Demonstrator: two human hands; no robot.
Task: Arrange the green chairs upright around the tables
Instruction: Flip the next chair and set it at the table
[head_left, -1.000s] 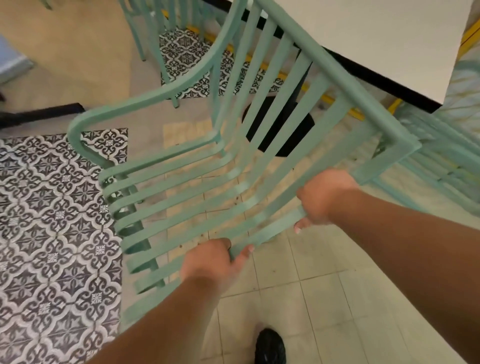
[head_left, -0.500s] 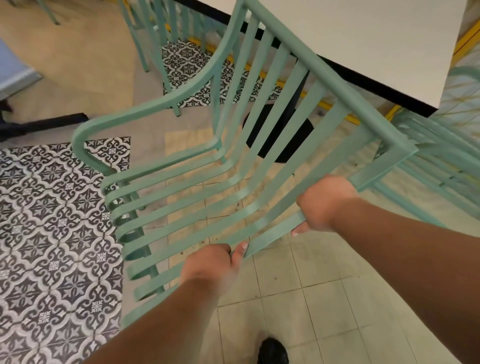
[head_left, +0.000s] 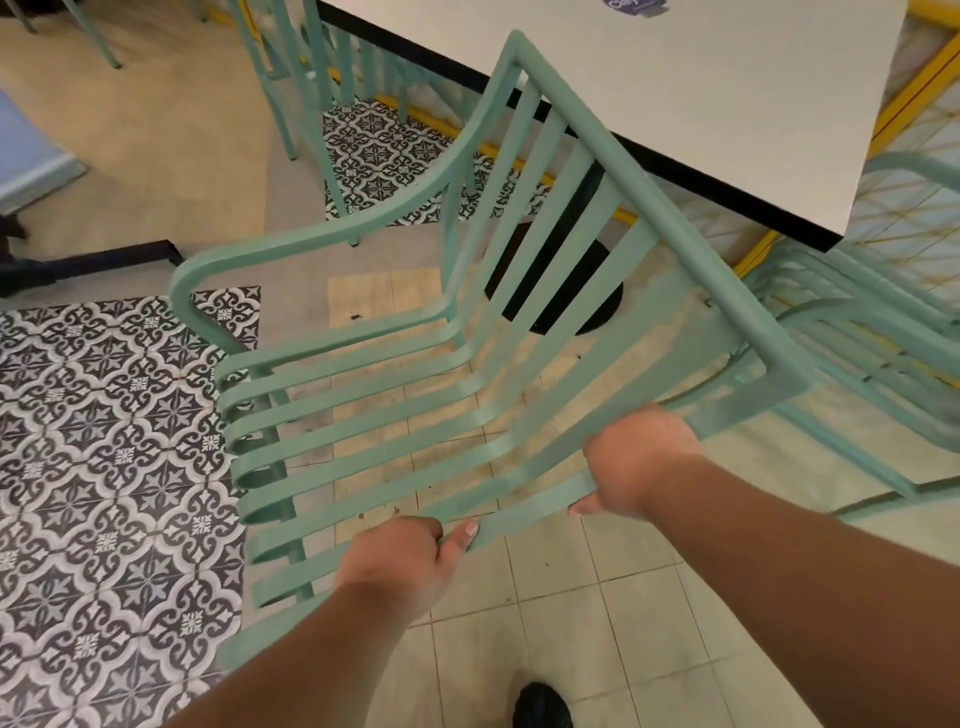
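A dark sticker (head_left: 635, 6) sits at the far edge of the white bench (head_left: 701, 104); its writing is too blurred to read. Both hands are closed on the slats of a green chair (head_left: 426, 364) tipped over in front of the bench: the left hand (head_left: 400, 564) around a lower slat, the right hand (head_left: 631, 460) around one nearer the bench. Since a second ago, the chair's top rail has swung further across the bench edge. Two more green chairs (head_left: 857, 332) stand beside the bench.
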